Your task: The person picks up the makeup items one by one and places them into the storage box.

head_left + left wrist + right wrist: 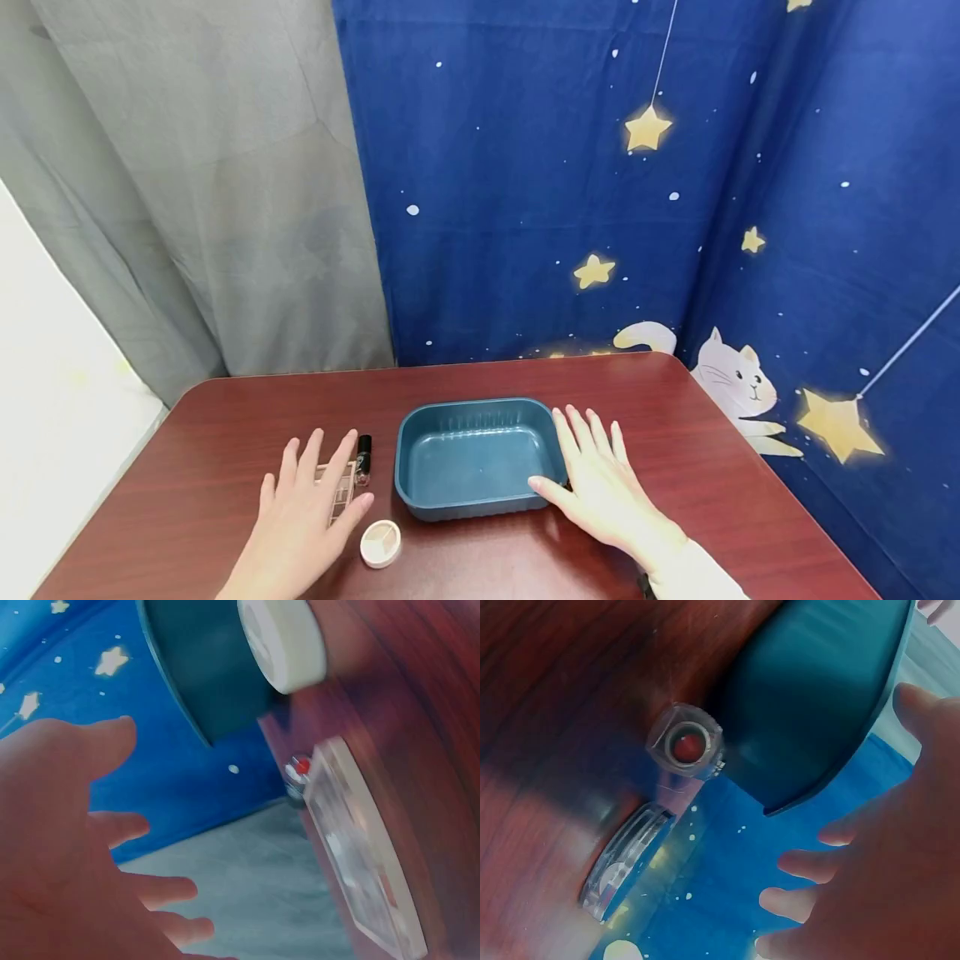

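My left hand (300,508), fingers spread, hovers over a makeup palette (343,492) with a clear lid and holds nothing. Beside the palette lies a small black-capped bottle (363,460). A round white three-section compact (381,543) sits just right of the left thumb. In the middle stands a teal plastic basin (435,507). My right hand (600,487) is spread at the basin's right side; contact with the rim cannot be told. Under it, the right wrist view shows a clear squarish container with a red centre (686,746) and a clear flat case (626,862), both mostly hidden in the head view.
The objects are on a reddish-brown wooden table (712,517). Behind it hang a grey curtain (262,208) and a blue curtain (510,167) with stars and a white cat. A bright white surface (60,400) lies beyond the table's left edge.
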A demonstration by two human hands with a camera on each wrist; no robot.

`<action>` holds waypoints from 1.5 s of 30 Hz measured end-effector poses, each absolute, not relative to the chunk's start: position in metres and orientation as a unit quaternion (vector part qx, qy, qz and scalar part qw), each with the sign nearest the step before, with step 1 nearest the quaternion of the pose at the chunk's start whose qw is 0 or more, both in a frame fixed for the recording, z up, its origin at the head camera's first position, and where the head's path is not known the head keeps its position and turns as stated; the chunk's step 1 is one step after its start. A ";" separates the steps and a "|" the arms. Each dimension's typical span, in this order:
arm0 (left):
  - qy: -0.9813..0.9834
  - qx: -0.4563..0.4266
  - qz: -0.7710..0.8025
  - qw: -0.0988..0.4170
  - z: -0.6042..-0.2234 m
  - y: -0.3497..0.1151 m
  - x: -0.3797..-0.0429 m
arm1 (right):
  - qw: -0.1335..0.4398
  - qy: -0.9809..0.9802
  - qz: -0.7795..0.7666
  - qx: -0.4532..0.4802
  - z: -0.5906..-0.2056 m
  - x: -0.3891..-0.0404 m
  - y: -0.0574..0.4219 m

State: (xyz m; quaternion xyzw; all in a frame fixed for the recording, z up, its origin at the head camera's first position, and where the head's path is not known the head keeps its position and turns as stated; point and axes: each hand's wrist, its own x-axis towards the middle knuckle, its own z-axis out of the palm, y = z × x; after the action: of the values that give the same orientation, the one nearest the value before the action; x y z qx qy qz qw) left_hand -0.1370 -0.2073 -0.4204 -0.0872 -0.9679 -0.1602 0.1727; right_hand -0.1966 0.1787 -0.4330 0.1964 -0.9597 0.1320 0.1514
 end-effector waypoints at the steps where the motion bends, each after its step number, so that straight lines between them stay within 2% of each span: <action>1: -0.969 -0.086 -0.163 0.163 -0.420 -0.210 -0.138 | 0.148 -0.960 0.132 0.196 -0.434 -0.197 0.179; 3: -0.971 -0.086 -0.164 0.149 -0.421 -0.216 -0.140 | 0.141 -0.962 0.132 0.195 -0.435 -0.199 0.179; 13: -0.969 -0.112 -0.154 0.154 -0.426 -0.235 -0.148 | 0.125 -0.965 0.130 0.189 -0.437 -0.202 0.178; 27: -0.976 -0.127 -0.148 0.099 -0.437 -0.255 -0.160 | 0.099 -0.971 0.116 0.183 -0.444 -0.207 0.179; 32: -0.976 -0.130 -0.158 0.073 -0.442 -0.262 -0.159 | 0.108 -0.967 0.122 0.194 -0.443 -0.207 0.177; 45: -0.976 -0.153 -0.145 0.056 -0.454 -0.267 -0.162 | 0.096 -0.968 0.124 0.195 -0.445 -0.206 0.180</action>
State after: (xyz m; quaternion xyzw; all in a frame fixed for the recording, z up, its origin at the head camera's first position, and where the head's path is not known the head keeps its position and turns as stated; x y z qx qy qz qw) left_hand -0.1622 -0.2672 -0.4539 -0.1531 -0.9759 -0.1451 0.0558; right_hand -0.2063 0.1796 -0.4446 0.1952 -0.9681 0.1240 0.0962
